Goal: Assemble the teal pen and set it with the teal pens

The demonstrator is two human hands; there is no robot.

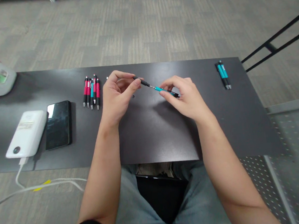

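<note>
In my left hand (118,95), the thumb and fingers pinch a black pen grip (144,82). My right hand (183,96) is closed on a teal pen barrel (160,88) with a black end. A thin silvery piece (151,86) bridges the two parts, which are held in line above the table. Beneath my left thumb lies a tiny dark piece (133,96), too small to make out. Left of my left hand, several pink-and-black pens (86,90) lie side by side with a teal pen (91,91) among them. Two teal-and-black pens (223,73) rest at the far right.
The dark table (157,143) spans the view. On its left are a black phone (58,126) and a white power bank (26,134) with a white cable (19,173) hanging over the front edge. A white plastic container (3,78) stands at the far left. Black bars (277,41) rise at the right.
</note>
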